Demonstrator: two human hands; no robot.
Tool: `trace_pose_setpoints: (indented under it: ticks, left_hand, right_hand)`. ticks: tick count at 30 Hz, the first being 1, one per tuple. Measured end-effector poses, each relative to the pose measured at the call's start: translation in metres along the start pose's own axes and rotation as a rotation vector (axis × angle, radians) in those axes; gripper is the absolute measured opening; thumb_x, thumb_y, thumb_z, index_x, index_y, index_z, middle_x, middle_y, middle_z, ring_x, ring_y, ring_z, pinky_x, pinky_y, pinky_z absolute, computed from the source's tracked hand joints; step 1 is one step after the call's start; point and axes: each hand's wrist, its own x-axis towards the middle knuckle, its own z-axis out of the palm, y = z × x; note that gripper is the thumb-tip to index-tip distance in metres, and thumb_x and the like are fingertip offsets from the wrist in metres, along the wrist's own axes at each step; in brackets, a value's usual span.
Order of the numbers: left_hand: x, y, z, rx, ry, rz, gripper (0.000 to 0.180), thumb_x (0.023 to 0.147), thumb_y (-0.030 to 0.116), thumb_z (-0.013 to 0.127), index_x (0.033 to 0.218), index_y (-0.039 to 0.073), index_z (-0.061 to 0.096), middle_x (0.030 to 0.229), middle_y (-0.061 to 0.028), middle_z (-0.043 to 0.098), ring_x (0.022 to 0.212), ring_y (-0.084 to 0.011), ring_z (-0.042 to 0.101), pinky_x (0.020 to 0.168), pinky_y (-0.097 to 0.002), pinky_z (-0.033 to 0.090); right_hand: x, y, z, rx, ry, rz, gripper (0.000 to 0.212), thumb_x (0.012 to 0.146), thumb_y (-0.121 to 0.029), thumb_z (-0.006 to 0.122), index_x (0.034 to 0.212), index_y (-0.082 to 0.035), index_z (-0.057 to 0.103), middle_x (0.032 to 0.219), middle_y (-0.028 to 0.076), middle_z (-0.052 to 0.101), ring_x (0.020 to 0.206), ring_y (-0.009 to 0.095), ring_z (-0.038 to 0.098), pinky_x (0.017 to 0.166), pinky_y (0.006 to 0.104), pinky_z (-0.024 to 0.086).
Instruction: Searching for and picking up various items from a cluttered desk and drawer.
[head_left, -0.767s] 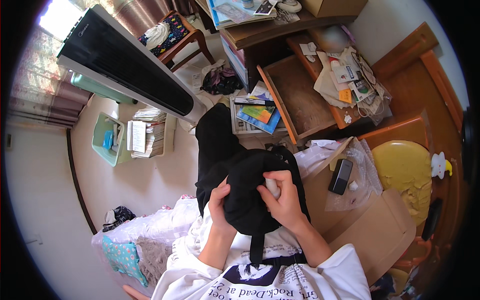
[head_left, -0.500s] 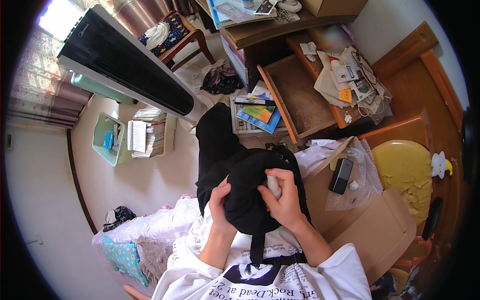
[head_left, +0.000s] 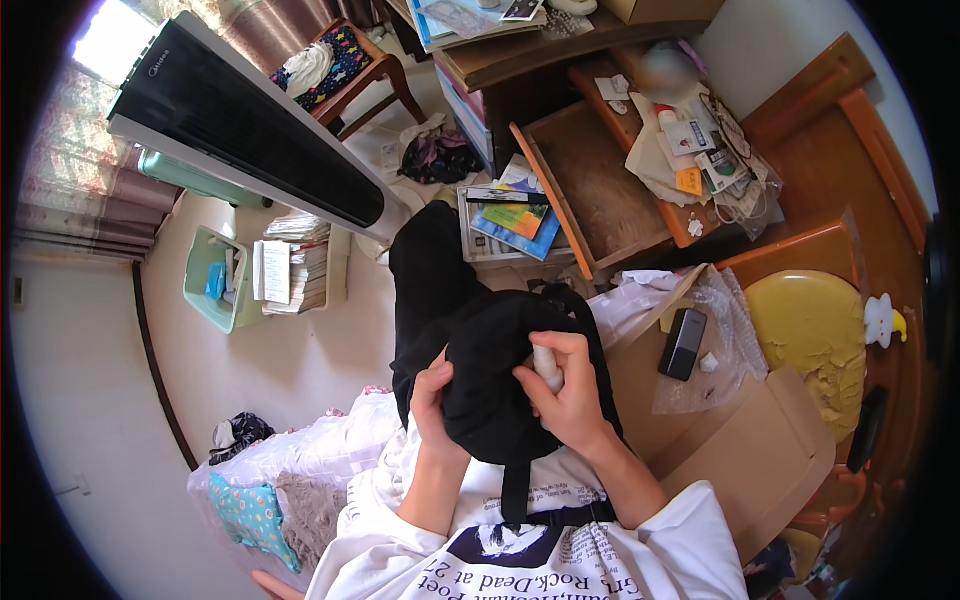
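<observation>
A rounded black cloth item [head_left: 492,385], with a soft, folded surface, sits above my lap between both hands. My left hand [head_left: 432,400] grips its left edge with thumb and fingers, the fingertips partly hidden behind the cloth. On the other side, my right hand [head_left: 572,395] pinches a small white cylindrical thing [head_left: 546,366] against the cloth, near its right edge. Part of that white thing is covered by my thumb and fingers, so its kind is unclear. A black strap [head_left: 516,490] hangs below the cloth over my white shirt.
An open cardboard box [head_left: 740,470] lies to my right, with a dark handheld device [head_left: 682,344] on bubble wrap. Ahead is a pulled-out drawer [head_left: 605,190] beside books [head_left: 518,222]. A tall black fan unit [head_left: 260,130] and a green bin [head_left: 222,280] stand left.
The view has shifted slightly, so the surroundings sit a little differently. Both hands keep their hold, with the white thing still pinched against the black cloth.
</observation>
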Motion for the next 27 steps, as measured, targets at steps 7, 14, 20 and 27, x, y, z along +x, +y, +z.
trace_pose_setpoints:
  ticks: [7,14,20,27]
  left_hand:
    - [-0.003,0.008,-0.007,0.189,0.072,0.075,0.046,0.085,0.021,0.047,0.122,-0.006,0.048,0.119,-0.0161,0.058,0.11,-0.023,0.056,0.099,-0.03,0.039]
    - [-0.006,0.019,0.003,0.545,0.259,0.113,0.032,0.095,0.022,0.041,0.114,-0.002,0.049,0.113,-0.0129,0.059,0.107,-0.0183,0.057,0.094,-0.0301,0.043]
    - [-0.006,0.026,-0.026,0.3,0.118,0.019,0.033,0.095,0.017,0.04,0.122,-0.003,0.046,0.116,-0.0127,0.059,0.105,-0.0183,0.059,0.093,-0.0282,0.045]
    - [-0.02,0.031,-0.007,0.259,0.182,0.07,0.026,0.091,0.027,0.046,0.097,0.002,0.052,0.092,-0.009,0.061,0.088,-0.0148,0.06,0.082,-0.0259,0.048]
  right_hand:
    - [0.0,-0.004,-0.012,0.05,0.014,-0.004,0.043,0.083,-0.004,0.067,0.119,-0.005,0.043,0.074,0.006,0.055,0.064,0.012,0.054,0.058,0.0258,0.044]
    - [0.016,-0.001,-0.026,-0.34,0.234,-0.213,0.054,0.073,-0.001,0.074,0.119,-0.005,0.044,0.104,0.014,0.058,0.097,0.03,0.059,0.086,0.0347,0.045]
    - [0.019,0.0,-0.033,-0.262,0.149,0.062,0.051,0.074,-0.001,0.072,0.118,-0.008,0.048,0.103,0.015,0.06,0.091,0.026,0.062,0.08,0.0338,0.048]
    - [-0.005,-0.062,-0.057,-0.166,0.107,-0.046,0.051,0.071,0.004,0.07,0.117,-0.006,0.051,0.096,0.009,0.06,0.085,0.017,0.06,0.075,0.0293,0.047]
